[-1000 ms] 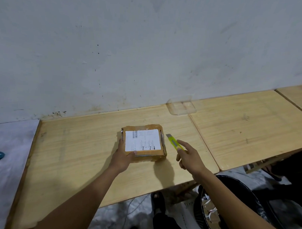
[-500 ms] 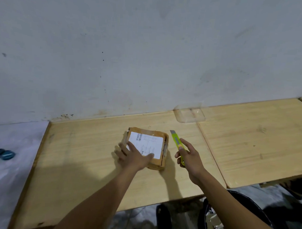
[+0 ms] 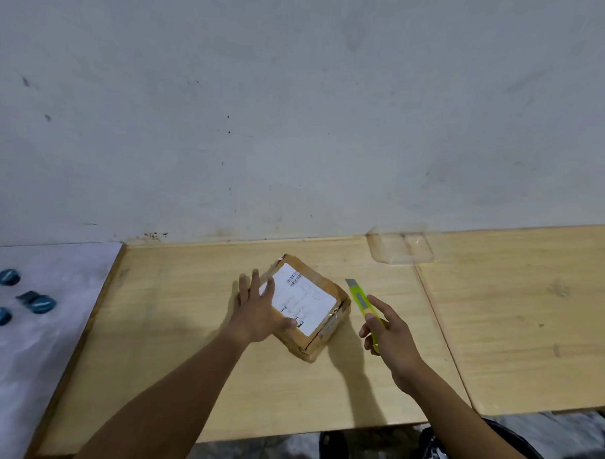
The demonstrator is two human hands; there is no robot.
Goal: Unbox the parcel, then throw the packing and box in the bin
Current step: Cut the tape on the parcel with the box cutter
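— Where's the parcel (image 3: pixel 305 306)?
— On the counter (image 3: pixel 173 345), turned cornerwise, label up. The left hand (image 3: pixel 257 313) lies flat on its near-left edge, fingers spread.
— And the right hand (image 3: pixel 390 339)?
— Just right of it, gripping a yellow-green cutter (image 3: pixel 362 305), blade away.

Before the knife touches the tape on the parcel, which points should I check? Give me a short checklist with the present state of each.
1. Parcel lies flat on the wooden table: ok.
2. Left hand steadies the parcel, palm on its left part: ok.
3. Right hand grips the yellow-green knife: ok.
4. Blade is out at the knife's tip: ok, a grey tip shows.
5. Left fingers are clear of the cutting line: cannot tell; the thumb lies on the white label, and the cutting line is not yet set.
6. Bin is ready beside the table: cannot tell, only its dark edge shows.
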